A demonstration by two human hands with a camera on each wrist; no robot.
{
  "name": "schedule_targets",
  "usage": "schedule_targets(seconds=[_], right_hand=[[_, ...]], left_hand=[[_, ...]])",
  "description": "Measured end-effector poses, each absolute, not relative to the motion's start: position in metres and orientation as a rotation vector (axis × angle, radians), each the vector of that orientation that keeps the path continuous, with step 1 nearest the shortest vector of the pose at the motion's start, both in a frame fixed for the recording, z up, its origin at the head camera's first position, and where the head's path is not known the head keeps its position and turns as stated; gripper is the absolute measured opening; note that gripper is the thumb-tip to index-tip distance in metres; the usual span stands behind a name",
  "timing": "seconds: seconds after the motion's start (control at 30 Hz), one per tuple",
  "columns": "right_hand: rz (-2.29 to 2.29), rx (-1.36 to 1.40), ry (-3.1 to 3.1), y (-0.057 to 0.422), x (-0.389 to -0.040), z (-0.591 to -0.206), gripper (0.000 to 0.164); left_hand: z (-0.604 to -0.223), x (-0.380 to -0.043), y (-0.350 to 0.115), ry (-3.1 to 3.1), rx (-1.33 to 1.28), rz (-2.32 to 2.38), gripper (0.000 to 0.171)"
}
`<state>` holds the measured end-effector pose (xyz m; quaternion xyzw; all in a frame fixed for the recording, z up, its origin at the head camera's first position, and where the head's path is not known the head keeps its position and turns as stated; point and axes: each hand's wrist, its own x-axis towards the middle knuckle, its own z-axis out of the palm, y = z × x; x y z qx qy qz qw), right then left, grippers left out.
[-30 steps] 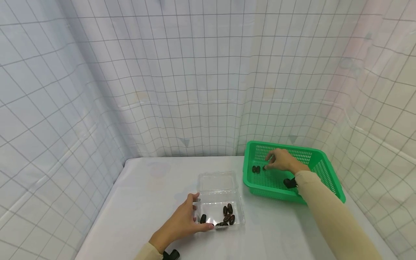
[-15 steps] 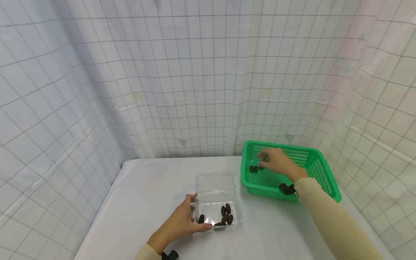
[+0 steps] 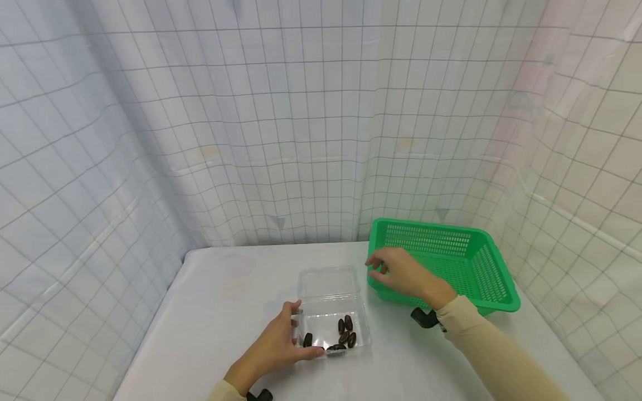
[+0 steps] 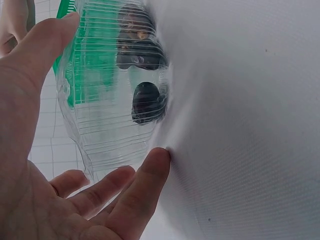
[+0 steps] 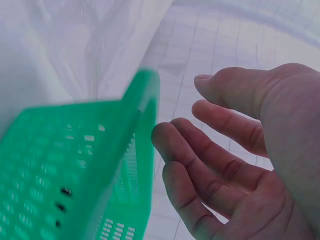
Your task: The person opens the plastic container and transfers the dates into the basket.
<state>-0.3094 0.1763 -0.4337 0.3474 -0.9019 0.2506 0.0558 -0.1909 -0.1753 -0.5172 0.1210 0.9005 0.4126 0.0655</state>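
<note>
A clear plastic clamshell box (image 3: pixel 321 322) lies on the table with its lid (image 3: pixel 328 281) folded back. Inside are several dark, wrinkled dates (image 3: pixel 344 337), mostly near the front and right side. My left hand (image 3: pixel 275 346) holds the box at its front left corner, thumb on the front rim and fingers along the left side. My right hand (image 3: pixel 401 273) is over the left rim of a green basket (image 3: pixel 481 273), fingers loosely bent. In the right wrist view nothing shows between its thumb and fingers. Dark pieces (image 5: pixel 63 200) show through the basket's mesh.
A white cloth (image 3: pixel 236 301) covers the table. Gridded white curtains (image 3: pixel 281 139) stand close behind and on both sides. The basket is at the back right, with a gap of table between it and the box.
My right hand has come from inside the basket, near the dates there, left and towards me to the basket's rim. The left hand keeps its hold on the box.
</note>
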Motion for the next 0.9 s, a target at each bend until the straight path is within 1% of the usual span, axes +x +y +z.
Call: schedule_targets(seconds=[0.13, 0.4, 0.6, 0.9], right_hand=[[0.778, 1.156, -2.697, 0.160, -0.295, -0.439, 0.014], [0.765, 1.303, -2.666, 0.134, -0.274, -0.452, 0.014], [0.704, 1.412, -2.727, 0.125, -0.266, -0.464, 0.017], [0.565, 1.549, -2.841, 0.110, -0.263, -0.478, 0.027]], left_hand=[[-0.518, -0.191, -0.177, 2.724, 0.359, 1.241, 0.110], [-0.519, -0.192, -0.180, 2.731, 0.367, 1.225, 0.111], [-0.520, -0.193, -0.178, 2.713, 0.373, 1.219, 0.111], [-0.519, -0.194, -0.176, 2.712, 0.374, 1.209, 0.113]])
